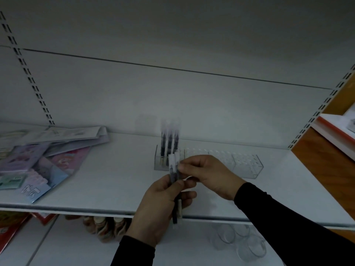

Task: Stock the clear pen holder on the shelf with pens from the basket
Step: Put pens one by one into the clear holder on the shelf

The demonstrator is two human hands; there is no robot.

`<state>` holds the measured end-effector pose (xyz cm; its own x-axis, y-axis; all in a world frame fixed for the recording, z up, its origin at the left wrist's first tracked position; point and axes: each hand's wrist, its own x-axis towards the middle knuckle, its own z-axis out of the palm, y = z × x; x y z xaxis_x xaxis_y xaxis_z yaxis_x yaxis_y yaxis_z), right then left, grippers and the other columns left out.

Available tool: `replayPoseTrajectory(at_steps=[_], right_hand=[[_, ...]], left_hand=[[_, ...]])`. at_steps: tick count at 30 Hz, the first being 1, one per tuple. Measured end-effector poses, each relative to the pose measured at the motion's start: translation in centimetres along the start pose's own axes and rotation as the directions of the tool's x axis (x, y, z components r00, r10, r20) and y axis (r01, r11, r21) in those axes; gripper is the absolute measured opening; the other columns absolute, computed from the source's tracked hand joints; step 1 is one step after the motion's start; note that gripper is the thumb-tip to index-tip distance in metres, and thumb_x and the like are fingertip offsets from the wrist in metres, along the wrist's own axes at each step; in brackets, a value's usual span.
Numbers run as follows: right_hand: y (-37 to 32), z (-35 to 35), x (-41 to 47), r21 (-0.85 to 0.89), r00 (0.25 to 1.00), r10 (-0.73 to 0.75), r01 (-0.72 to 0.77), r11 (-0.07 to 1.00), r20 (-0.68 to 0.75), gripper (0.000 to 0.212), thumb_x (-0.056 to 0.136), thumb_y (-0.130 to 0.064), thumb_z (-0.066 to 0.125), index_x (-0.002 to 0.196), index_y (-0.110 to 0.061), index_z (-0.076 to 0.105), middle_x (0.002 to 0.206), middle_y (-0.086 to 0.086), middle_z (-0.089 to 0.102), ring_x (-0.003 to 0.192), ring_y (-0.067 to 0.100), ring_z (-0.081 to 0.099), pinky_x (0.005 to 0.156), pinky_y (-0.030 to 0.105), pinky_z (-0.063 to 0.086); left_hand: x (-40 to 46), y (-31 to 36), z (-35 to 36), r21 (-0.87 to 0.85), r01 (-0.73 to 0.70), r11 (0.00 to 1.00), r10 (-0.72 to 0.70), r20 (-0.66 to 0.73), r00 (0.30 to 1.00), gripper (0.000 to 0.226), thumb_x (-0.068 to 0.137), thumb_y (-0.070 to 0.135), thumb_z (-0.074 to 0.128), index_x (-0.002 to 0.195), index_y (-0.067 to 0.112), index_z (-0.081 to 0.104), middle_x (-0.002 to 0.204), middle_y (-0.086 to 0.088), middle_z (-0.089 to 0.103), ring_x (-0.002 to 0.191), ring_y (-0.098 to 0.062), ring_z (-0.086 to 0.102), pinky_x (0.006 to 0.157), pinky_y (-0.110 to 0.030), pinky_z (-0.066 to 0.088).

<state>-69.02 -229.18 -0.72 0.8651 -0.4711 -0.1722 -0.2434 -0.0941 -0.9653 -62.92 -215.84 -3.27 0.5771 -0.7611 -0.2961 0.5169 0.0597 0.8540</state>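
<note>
A clear pen holder (247, 166) with rows of holes stretches across the white shelf (115, 177). Three dark pens (170, 143) stand upright in its left end, blurred at the top. My left hand (159, 206) grips a small bundle of pens (173, 175) with white caps, held upright just in front of the holder. My right hand (209, 175) pinches one of those pens near its upper part with thumb and fingertips. The basket is out of view.
A loose pile of notebooks and stationery packs (38, 160) lies on the shelf's left side. Below the shelf are clear round containers (240, 240) and a brownish object (105, 227). A wooden unit with a red-edged board (334, 131) stands at the right.
</note>
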Motion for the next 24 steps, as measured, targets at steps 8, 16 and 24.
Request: replayPoseTrajectory(at_steps=[8,16,24], right_hand=[[-2.0,-1.4,0.7,0.009,0.998,-0.034,0.035,0.999,-0.049,0.007,0.088,-0.019,0.068,0.091,-0.015,0.073,0.090,0.003,0.074,0.083,0.010,0.068,0.080,0.022,0.056],[-0.6,-0.7,0.5,-0.009,0.991,0.051,-0.052,0.999,-0.121,0.023,0.081,-0.033,0.075,0.090,-0.011,0.072,0.085,0.003,0.073,0.078,0.013,0.068,0.077,0.025,0.058],[-1.0,-0.5,0.8,0.157,0.992,0.074,-0.058,0.986,-0.099,0.010,0.085,-0.023,0.071,0.085,-0.013,0.074,0.079,0.003,0.072,0.072,0.010,0.066,0.069,0.019,0.054]], left_hand=[[0.5,-0.1,0.3,-0.050,-0.088,0.995,0.083,-0.092,0.992,0.013,0.096,0.006,0.050,0.097,0.004,0.063,0.069,-0.008,0.069,0.053,-0.014,0.058,0.052,-0.022,0.048],[0.4,-0.2,0.3,-0.022,-0.126,0.992,0.122,-0.115,0.986,0.014,0.095,0.007,0.053,0.101,0.010,0.065,0.074,-0.008,0.071,0.056,-0.015,0.059,0.053,-0.023,0.049],[0.5,-0.3,-0.1,-0.020,-0.073,0.997,0.069,-0.147,0.987,0.013,0.092,0.008,0.058,0.098,0.009,0.070,0.082,-0.012,0.074,0.065,-0.018,0.066,0.061,-0.025,0.054]])
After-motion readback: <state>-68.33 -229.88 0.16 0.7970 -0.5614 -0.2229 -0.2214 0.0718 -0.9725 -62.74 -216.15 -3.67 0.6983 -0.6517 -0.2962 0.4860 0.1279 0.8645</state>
